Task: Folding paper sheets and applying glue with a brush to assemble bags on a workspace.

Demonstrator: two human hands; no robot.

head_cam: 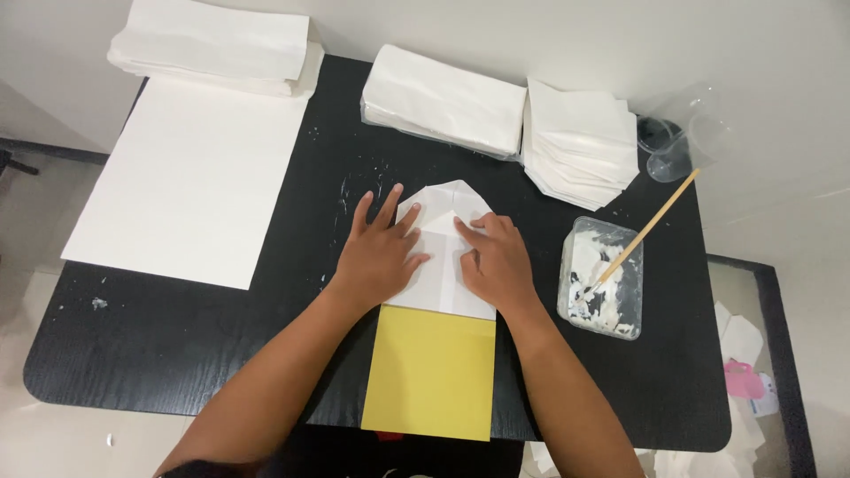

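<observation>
A white folded paper piece (440, 232) with a pointed flap at its far end lies on the black table (177, 336). My left hand (379, 252) rests flat on its left side, fingers spread. Pressing down on its right side is my right hand (496, 261), fingertips near the centre fold. A yellow sheet (431, 373) sticks out from under the white paper toward me, reaching the table's near edge.
A large white sheet (190, 177) lies at the left, with paper stacks (212, 44) behind it. More folded white stacks (443, 99) (580, 142) sit at the back. A plastic tub of white paste (604, 279) with a wooden stick (651, 226) stands right, clear cups (673, 137) beyond.
</observation>
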